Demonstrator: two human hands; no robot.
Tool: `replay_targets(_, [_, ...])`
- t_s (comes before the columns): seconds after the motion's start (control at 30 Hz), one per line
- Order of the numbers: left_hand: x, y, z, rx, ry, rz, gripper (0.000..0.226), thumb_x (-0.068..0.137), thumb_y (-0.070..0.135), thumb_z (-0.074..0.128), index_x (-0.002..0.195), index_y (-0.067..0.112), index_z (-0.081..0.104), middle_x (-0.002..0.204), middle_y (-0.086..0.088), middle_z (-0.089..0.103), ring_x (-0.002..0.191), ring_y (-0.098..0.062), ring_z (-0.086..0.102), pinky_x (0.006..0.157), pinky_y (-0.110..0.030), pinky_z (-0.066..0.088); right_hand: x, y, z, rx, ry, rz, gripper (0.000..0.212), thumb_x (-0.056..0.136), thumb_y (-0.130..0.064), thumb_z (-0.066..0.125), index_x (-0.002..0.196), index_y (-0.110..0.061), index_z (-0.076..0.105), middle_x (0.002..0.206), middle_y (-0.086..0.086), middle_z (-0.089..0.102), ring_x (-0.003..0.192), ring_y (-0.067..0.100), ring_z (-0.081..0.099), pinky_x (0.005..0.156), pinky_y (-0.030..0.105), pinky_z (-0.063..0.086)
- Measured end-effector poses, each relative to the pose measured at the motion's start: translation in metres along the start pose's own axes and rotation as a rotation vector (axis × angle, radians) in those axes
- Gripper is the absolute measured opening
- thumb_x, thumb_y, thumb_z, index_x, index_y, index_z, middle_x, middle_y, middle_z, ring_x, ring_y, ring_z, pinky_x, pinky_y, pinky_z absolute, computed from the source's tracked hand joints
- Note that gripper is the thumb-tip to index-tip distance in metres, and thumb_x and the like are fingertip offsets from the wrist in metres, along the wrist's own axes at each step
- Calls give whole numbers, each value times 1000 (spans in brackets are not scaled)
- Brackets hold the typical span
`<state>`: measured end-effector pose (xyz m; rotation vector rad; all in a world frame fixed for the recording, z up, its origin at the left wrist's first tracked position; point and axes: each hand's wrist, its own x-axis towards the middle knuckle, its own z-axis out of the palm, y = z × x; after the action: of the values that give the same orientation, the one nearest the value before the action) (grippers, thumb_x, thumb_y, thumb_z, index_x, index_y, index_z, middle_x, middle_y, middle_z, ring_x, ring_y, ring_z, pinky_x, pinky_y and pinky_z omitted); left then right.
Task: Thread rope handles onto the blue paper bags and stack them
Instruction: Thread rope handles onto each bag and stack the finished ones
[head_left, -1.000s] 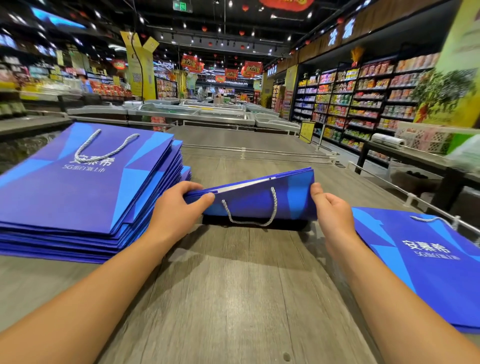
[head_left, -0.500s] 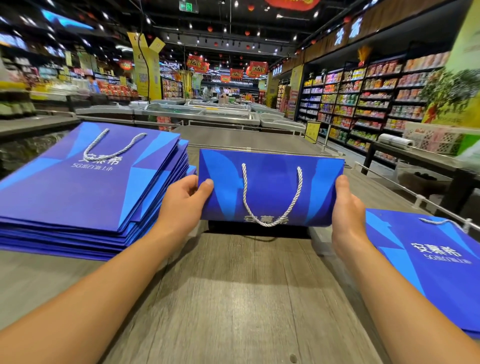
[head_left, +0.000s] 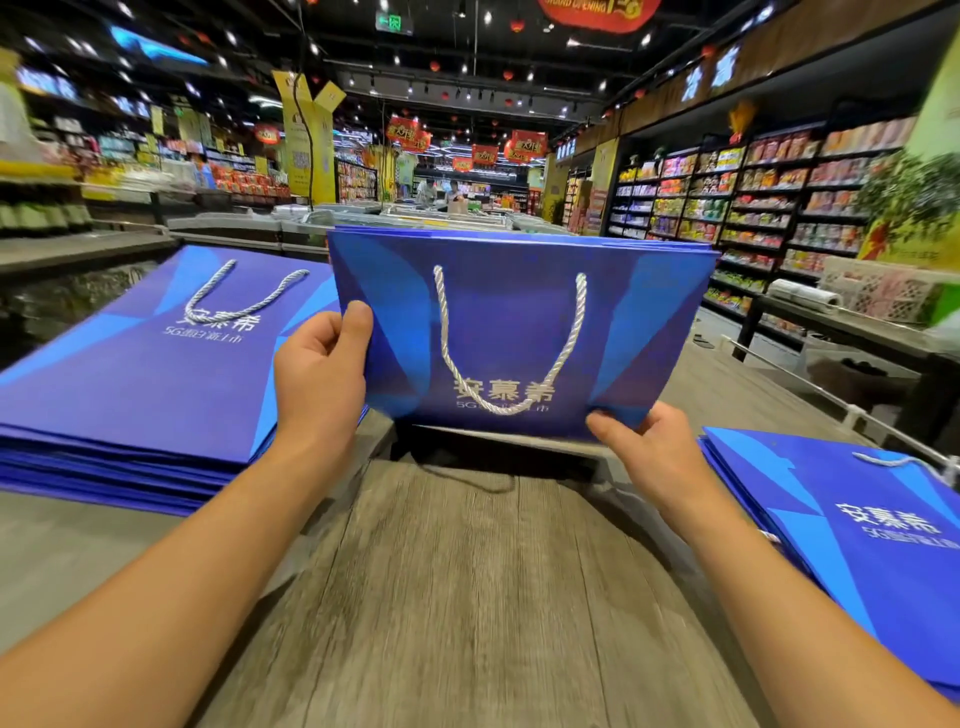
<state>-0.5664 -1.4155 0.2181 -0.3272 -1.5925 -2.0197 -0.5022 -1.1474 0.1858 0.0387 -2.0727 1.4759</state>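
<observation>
Bag: blue paper bag (head_left: 519, 332) held upright above the desk (head_left: 467, 597), long axis left-right, rope handle (head_left: 509, 343) hanging in a loop down its near face.
Left hand (head_left: 319, 384): fingers curled round the bag's left edge, thumb on the front.
Right hand (head_left: 652, 457): pinches the lower right corner.
Stacks: tall stack (head_left: 140, 379) just left of the left hand; smaller pile (head_left: 852, 530) near right.
Judgement: threaded; likely goes left, left hand nearer.

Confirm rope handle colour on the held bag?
Silvery white twisted rope handle, against the blue held bag; head view.
</observation>
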Motion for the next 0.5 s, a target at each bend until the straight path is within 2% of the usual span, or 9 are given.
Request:
replay_targets(0.07, [1,3,3,-26,-19,19,44,90,46,57,61,17,43,59,9,46,59,-10,37,62,-31,32,0,-5,3,60,62,-7,13,91,-10,66,90,-23,67,84,-13,71,70,-7,63,67,12,50])
replay_targets(0.1, [-1,4,5,-7,-31,46,34,95,35,58,65,21,50,60,16,52,58,-5,44,62,-27,38,-1,-8,5,90,92,-6,13,93,-11,65,89,-23,67,80,-15,71,68,-8,63,65,11,50])
replay_targets(0.17, [-3,4,6,82,-126,108,2,91,23,64,90,24,65,82,19,69,76,0,63,72,-19,48,-1,-12,7,126,135,8,13,95,-16,62,87,-25,66,74,-20,72,68,-6,66,64,14,52])
replay_targets(0.23, [-5,-1,7,159,-203,110,24,83,24,64,107,26,65,103,15,71,95,-2,67,83,-23,52,0,-11,7,111,169,32,10,95,-24,63,87,-26,67,80,-20,74,77,4,70,72,28,57])
replay_targets(0.27, [-5,-7,5,192,-230,92,26,83,25,64,108,27,64,106,15,71,97,-3,67,86,-27,54,0,-10,8,96,183,45,8,95,-27,64,87,-26,68,82,-17,74,79,8,70,74,32,56])
replay_targets(0.37, [-9,-17,4,343,-266,48,31,86,24,67,116,26,60,112,15,69,102,-5,66,92,-36,53,-1,-7,9,70,210,96,6,92,-30,67,92,-25,64,88,-12,73,78,10,69,71,33,55])
replay_targets(0.43, [-12,-19,5,433,-280,34,47,83,27,68,128,23,54,117,16,63,106,-8,62,90,-30,48,-1,-5,9,-14,222,118,16,89,-31,70,98,-24,59,93,-10,70,79,8,66,68,31,52])
replay_targets(0.5, [-13,-20,6,493,-315,2,51,85,19,70,132,26,49,114,17,59,105,-9,60,83,-25,43,-1,-5,8,-131,207,163,28,87,-34,72,105,-24,53,96,-12,65,80,4,61,63,26,46])
